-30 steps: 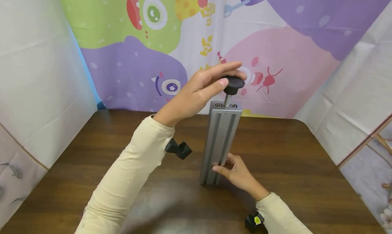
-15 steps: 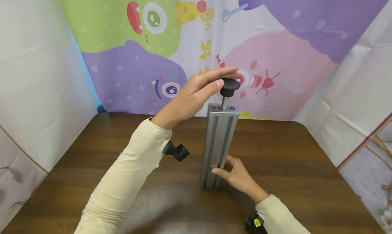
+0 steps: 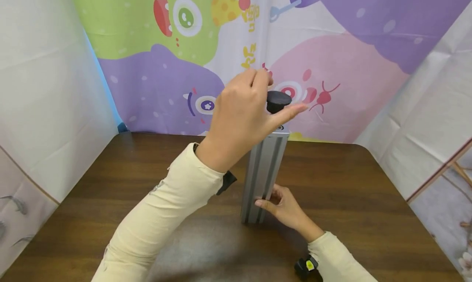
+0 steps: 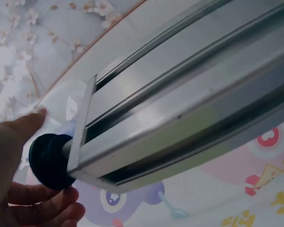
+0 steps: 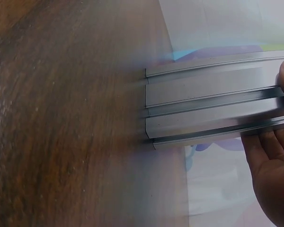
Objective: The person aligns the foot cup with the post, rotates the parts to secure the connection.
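An upright aluminium profile point(image 3: 264, 171) with grooved sides stands on the table. A round black knob point(image 3: 279, 100) on a metal stem tops it. My left hand point(image 3: 239, 114) is at the knob, its fingers bent at the far side and its thumb stretched out in front. From the left wrist view, the fingertips point(image 4: 71, 194) lie right at the edge of the black knob point(image 4: 51, 161), with the thumb apart above. Low on the profile, my right hand point(image 3: 291, 212) grips it, thumb in front and fingers behind, as the right wrist view also shows.
The brown wooden table point(image 3: 350, 192) spreads around the profile. A cartoon-printed curtain point(image 3: 155, 81) hangs behind its far edge, with white cloth walls point(image 3: 48, 89) at the sides. Black wrist mounts point(image 3: 305, 267) sit at the cuffs.
My left hand has turned from lying flat over the knob to reaching round it, fingers now bent and thumb out front. The right hand keeps its grip low on the profile.
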Demonstrator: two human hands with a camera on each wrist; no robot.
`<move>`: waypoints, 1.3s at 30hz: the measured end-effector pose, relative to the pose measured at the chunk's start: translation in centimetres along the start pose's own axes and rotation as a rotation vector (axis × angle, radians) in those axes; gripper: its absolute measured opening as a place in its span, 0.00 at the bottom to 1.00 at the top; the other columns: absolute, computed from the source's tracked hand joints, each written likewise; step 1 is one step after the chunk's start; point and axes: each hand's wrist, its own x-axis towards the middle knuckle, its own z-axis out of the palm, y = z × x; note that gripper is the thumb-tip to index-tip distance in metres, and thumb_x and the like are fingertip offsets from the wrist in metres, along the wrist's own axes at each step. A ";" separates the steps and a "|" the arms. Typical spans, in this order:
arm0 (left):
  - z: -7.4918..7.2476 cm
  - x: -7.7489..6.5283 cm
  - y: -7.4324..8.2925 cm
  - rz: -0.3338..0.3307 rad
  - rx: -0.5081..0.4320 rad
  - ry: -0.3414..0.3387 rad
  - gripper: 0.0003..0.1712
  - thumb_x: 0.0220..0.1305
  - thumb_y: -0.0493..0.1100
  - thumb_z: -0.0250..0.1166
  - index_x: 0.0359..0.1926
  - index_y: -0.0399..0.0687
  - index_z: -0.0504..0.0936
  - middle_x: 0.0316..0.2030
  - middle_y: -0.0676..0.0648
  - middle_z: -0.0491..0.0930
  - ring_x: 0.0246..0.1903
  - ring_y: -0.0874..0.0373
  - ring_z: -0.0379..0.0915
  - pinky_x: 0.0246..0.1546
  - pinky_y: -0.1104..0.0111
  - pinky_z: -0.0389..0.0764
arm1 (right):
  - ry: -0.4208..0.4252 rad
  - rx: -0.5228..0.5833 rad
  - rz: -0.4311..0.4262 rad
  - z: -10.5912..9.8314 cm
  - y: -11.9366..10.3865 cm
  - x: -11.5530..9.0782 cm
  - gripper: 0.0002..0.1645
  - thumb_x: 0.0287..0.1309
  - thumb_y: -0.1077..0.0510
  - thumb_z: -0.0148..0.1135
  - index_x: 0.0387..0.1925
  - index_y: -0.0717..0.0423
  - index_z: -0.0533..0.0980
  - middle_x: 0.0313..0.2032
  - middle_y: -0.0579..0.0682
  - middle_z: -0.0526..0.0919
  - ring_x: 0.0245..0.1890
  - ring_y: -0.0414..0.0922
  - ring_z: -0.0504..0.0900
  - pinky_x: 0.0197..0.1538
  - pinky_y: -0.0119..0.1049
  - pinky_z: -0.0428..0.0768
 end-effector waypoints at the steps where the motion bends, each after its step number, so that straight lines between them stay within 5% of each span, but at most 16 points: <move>1: 0.1 0.0 0.0 0.012 0.012 0.000 0.32 0.53 0.66 0.67 0.30 0.38 0.78 0.25 0.46 0.74 0.24 0.56 0.69 0.24 0.68 0.74 | 0.000 0.000 0.005 0.0 0.0 0.0 0.14 0.57 0.63 0.66 0.46 0.63 0.77 0.39 0.56 0.86 0.39 0.40 0.84 0.42 0.34 0.81; 5: 0.1 -0.2 -0.5 0.037 -0.140 -0.045 0.22 0.59 0.55 0.68 0.33 0.37 0.82 0.27 0.46 0.76 0.27 0.56 0.71 0.28 0.69 0.73 | -0.003 0.001 0.016 0.1 0.1 0.0 0.15 0.57 0.63 0.66 0.46 0.63 0.77 0.40 0.57 0.85 0.40 0.40 0.84 0.42 0.34 0.81; 9: -0.4 0.1 -1.8 -0.050 -0.633 -0.288 0.23 0.65 0.42 0.64 0.56 0.33 0.76 0.43 0.43 0.82 0.41 0.58 0.79 0.43 0.71 0.76 | -0.002 -0.007 0.017 0.1 0.1 -0.1 0.15 0.57 0.63 0.66 0.46 0.65 0.77 0.40 0.58 0.85 0.40 0.39 0.84 0.43 0.34 0.81; 12: -0.6 0.5 -2.9 -0.182 -1.041 -0.491 0.28 0.69 0.34 0.56 0.68 0.34 0.63 0.56 0.40 0.77 0.53 0.57 0.76 0.54 0.68 0.75 | 0.006 -0.018 0.020 -0.1 0.0 -0.2 0.14 0.57 0.63 0.66 0.44 0.65 0.77 0.40 0.59 0.85 0.40 0.38 0.84 0.43 0.33 0.81; 14: -0.5 0.6 -3.5 -0.240 -1.221 -0.569 0.30 0.70 0.31 0.52 0.70 0.35 0.58 0.61 0.39 0.73 0.58 0.55 0.73 0.56 0.65 0.73 | 0.008 -0.027 0.023 -0.1 -0.1 -0.3 0.13 0.57 0.63 0.66 0.44 0.66 0.78 0.40 0.59 0.85 0.39 0.38 0.84 0.42 0.33 0.81; 19: -0.3 0.5 -4.2 -0.255 -1.344 -0.617 0.28 0.71 0.30 0.50 0.70 0.35 0.59 0.63 0.39 0.70 0.60 0.54 0.71 0.60 0.63 0.70 | 0.002 -0.029 0.035 -0.1 -0.2 -0.3 0.14 0.57 0.63 0.66 0.44 0.67 0.77 0.40 0.60 0.85 0.40 0.38 0.83 0.43 0.33 0.81; 26: -0.3 0.5 -4.2 -0.240 -1.301 -0.622 0.27 0.71 0.32 0.50 0.69 0.36 0.61 0.63 0.42 0.71 0.60 0.57 0.70 0.58 0.63 0.72 | 0.009 -0.030 0.022 -0.1 -0.3 -0.1 0.13 0.56 0.65 0.66 0.43 0.67 0.78 0.40 0.61 0.85 0.40 0.37 0.83 0.42 0.33 0.81; 29: -0.5 0.4 -3.9 -0.235 -1.205 -0.576 0.27 0.71 0.34 0.52 0.69 0.36 0.62 0.62 0.42 0.72 0.60 0.59 0.70 0.57 0.65 0.72 | 0.010 -0.026 0.014 -0.1 -0.3 -0.1 0.13 0.56 0.65 0.66 0.43 0.67 0.77 0.40 0.61 0.85 0.40 0.37 0.83 0.42 0.33 0.81; 31: -0.5 0.3 -3.5 -0.215 -1.038 -0.495 0.27 0.69 0.39 0.58 0.66 0.37 0.67 0.58 0.44 0.76 0.57 0.61 0.72 0.56 0.69 0.73 | 0.008 -0.021 0.010 0.0 -0.3 -0.1 0.14 0.57 0.65 0.65 0.44 0.68 0.77 0.40 0.61 0.85 0.40 0.37 0.83 0.43 0.33 0.81; 35: -0.3 -0.1 -2.2 -0.097 -0.521 -0.238 0.30 0.57 0.55 0.70 0.52 0.37 0.79 0.45 0.45 0.82 0.45 0.60 0.77 0.47 0.73 0.75 | 0.005 -0.006 0.005 0.1 -0.3 -0.1 0.15 0.57 0.66 0.65 0.45 0.68 0.77 0.40 0.61 0.85 0.40 0.38 0.83 0.42 0.33 0.81; 39: -0.1 -0.1 -1.2 0.000 -0.152 -0.064 0.34 0.49 0.67 0.70 0.34 0.37 0.80 0.31 0.45 0.78 0.30 0.56 0.73 0.33 0.69 0.75 | 0.003 0.016 0.001 0.2 -0.3 -0.1 0.15 0.57 0.66 0.65 0.46 0.68 0.76 0.40 0.61 0.85 0.40 0.39 0.84 0.42 0.33 0.81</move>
